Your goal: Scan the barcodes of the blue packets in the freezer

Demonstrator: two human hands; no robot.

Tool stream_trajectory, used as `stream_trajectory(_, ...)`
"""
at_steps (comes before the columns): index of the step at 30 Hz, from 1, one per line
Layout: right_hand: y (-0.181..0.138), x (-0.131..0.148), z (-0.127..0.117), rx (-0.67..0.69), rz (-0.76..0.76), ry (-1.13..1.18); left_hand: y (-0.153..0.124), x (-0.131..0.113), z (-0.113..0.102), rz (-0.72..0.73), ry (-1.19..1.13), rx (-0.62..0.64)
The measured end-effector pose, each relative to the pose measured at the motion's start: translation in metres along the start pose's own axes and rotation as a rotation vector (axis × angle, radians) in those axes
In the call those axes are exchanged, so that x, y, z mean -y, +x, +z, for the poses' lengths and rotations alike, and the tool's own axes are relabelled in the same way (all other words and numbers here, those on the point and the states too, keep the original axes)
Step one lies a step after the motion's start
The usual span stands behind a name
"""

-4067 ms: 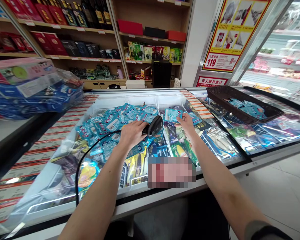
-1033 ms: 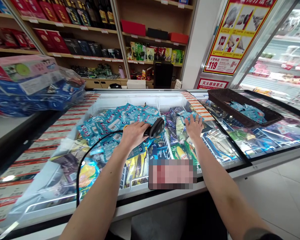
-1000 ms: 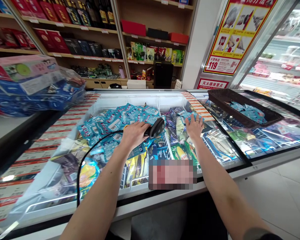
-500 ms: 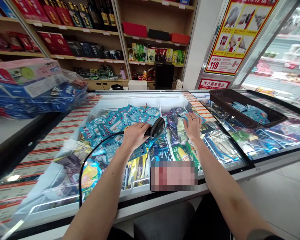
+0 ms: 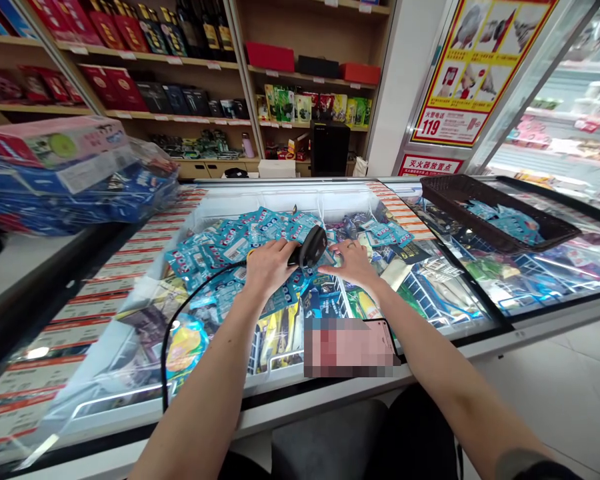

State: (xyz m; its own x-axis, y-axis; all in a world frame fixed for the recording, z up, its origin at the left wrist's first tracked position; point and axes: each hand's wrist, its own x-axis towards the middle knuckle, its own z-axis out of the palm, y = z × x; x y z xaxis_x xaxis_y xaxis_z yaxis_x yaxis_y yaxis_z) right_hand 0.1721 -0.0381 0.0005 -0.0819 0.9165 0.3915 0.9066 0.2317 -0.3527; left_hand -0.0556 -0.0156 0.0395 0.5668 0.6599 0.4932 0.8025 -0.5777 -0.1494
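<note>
My left hand [image 5: 270, 268] is gripping the black scanner [image 5: 313, 247] above the blue packets [image 5: 235, 243] heaped in the freezer [image 5: 280, 199]; my right hand [image 5: 353, 263] is hanging just beside the scanner head, thumb and fingers parted, and I can't tell whether it's touching a packet. A smaller blue batch [image 5: 387, 232] is lying right of it. Packets are overlapping loosely, so I'm risking pinching two at once, and the cable [image 5: 163, 373], running across the heap, could be dragging some loose.

Wooden shelves [image 5: 315, 30] behind, white pillar [image 5: 401, 87], pale tiled floor [image 5: 555, 393]
</note>
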Motion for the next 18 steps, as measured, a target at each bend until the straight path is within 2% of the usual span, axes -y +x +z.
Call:
stream_trajectory(6,0.007,-0.006,0.004,0.038,0.069,0.079,0.0,-0.001,-0.002,-0.02,-0.011,0.001)
stream_trajectory(10,0.009,-0.023,-0.005,0.052,0.142,0.404,0.001,0.0,-0.004,-0.044,-0.02,0.004)
stream_trajectory(14,0.01,-0.04,-0.008,-0.066,0.289,0.71,0.001,0.0,-0.004,-0.043,-0.015,0.019)
stream_trajectory(18,0.012,-0.053,-0.008,-0.189,0.347,0.814,0.001,-0.002,-0.004,-0.04,-0.024,0.024)
